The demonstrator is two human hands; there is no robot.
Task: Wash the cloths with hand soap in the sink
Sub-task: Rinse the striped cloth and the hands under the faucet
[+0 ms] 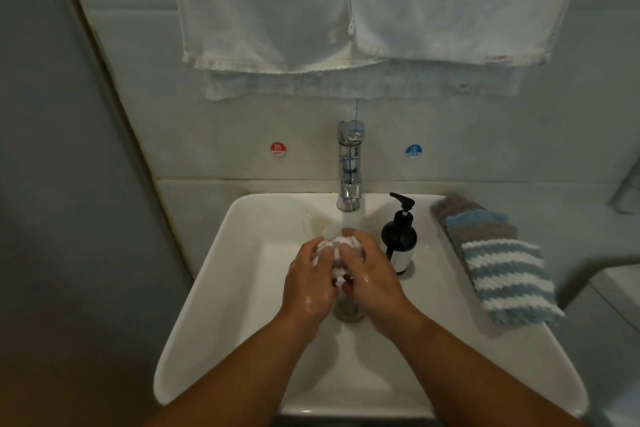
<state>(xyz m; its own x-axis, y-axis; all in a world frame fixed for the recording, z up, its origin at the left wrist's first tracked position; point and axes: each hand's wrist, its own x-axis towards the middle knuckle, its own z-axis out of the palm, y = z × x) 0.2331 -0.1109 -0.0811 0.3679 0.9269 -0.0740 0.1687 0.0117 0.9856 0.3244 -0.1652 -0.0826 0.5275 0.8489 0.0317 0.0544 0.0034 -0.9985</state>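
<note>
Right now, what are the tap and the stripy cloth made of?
The tap looks like shiny chromed metal: it mirrors light. The stripy cloth looks like soft, fluffy fabric, maybe microfibre: its surface is fuzzy and ribbed.

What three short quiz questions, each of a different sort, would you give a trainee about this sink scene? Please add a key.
1. True or false: the left grip and the right grip both hold the white cloth in front of the faucet.
2. Where does the soap bottle stand? A) on the floor B) on the sink, right of the faucet C) on a wall shelf
3. Fill in: the folded cloths lie on the sink's ____ edge.
Key: 1 true; 2 B; 3 right.
</note>
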